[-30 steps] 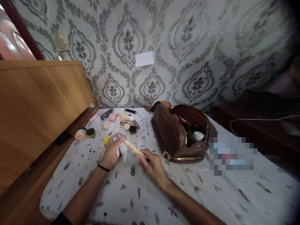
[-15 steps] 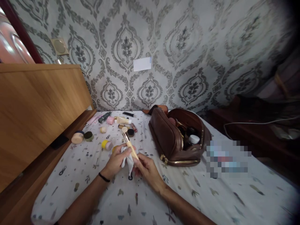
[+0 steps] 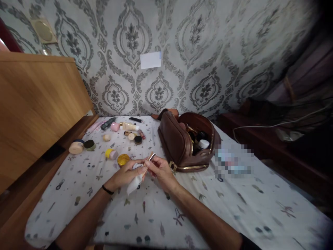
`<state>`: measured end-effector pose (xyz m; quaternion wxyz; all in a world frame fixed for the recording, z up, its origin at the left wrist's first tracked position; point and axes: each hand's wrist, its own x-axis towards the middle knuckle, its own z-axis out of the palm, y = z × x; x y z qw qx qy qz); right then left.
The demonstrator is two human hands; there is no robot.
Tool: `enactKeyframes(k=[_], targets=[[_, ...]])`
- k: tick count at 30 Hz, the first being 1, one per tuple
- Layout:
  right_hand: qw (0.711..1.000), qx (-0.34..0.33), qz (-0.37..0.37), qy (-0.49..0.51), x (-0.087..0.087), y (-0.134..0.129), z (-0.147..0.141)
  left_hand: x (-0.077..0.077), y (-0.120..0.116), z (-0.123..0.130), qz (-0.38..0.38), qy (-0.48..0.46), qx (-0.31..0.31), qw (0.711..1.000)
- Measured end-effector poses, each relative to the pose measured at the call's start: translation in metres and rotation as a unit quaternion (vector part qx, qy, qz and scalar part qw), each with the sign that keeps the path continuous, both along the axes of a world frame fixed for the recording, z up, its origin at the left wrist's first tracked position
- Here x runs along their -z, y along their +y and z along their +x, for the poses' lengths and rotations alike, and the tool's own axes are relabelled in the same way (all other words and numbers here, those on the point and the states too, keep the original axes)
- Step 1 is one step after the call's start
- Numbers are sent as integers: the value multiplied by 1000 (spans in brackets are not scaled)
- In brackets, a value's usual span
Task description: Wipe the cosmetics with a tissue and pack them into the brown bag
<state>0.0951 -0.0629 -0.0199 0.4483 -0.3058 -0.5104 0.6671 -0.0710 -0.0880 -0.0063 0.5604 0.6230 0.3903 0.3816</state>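
Observation:
My left hand (image 3: 129,172) is closed on a crumpled white wipe (image 3: 134,185), which is pressed against a slim beige cosmetic tube. From the other side, my right hand (image 3: 162,172) pinches this tube near its shiny metallic end (image 3: 152,157); fingers and wipe hide most of its body. Just beyond my left hand lies a round amber-yellow container (image 3: 123,160). A yellow-and-lilac jar (image 3: 111,153) is to its left. Farther back are a black-lidded pot (image 3: 138,139) and a small cream-coloured round piece (image 3: 131,137).
An open brown leather cosmetic bag (image 3: 179,142) stands at the right, a white-lidded jar (image 3: 203,144) inside. A beige tube (image 3: 129,126), pink jar (image 3: 114,126) and other cosmetics lie at the back left. A wooden cabinet (image 3: 44,111) borders the left side. A blurred-out patch covers something right of the bag.
The tube has been turned, so its metallic end now points up and right beside my right fingers. The wipe hangs lower left. My view has shifted right and down.

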Motion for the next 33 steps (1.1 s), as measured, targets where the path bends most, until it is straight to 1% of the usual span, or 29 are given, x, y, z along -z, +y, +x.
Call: enactKeyframes(k=[3, 8, 10, 12, 14, 16, 19, 21, 24, 27, 29, 31, 33], targets=[[1000, 6, -8, 9, -1, 2, 1, 1, 2, -3, -10, 11, 6, 1000], [997, 73, 27, 19, -3, 7, 6, -12, 3, -11, -46, 35, 54, 997], [996, 81, 32, 29, -4, 8, 7, -16, 3, -15, -67, 27, 73, 995], [995, 77, 33, 47, -5, 7, 7, -15, 1, -20, -79, 13, 81, 994], [996, 63, 34, 62, -6, 5, 7, -10, 1, -23, -85, -11, 62, 994], [996, 38, 38, 66, -9, 2, 7, -4, 1, -23, -85, -36, 20, 996], [996, 10, 46, 72, -14, -1, 8, 4, 3, -18, -65, -40, -48, 996], [996, 14, 46, 79, -17, -2, 8, 6, 4, -11, -51, -27, -79, 995], [996, 23, 49, 64, -26, -6, 12, 2, 2, -1, -29, 9, -127, 991], [998, 1, 52, 25, -42, -11, 26, -4, -2, 7, -5, 38, -168, 985], [998, 2, 62, 0, -60, -13, 45, -6, -3, 11, -14, 45, -173, 984], [993, 38, 101, -37, -84, -10, 71, -3, -2, 13, -47, 48, -175, 982], [976, 118, 162, -80, -111, -4, 103, 2, -1, 13, -79, 55, -185, 978]])
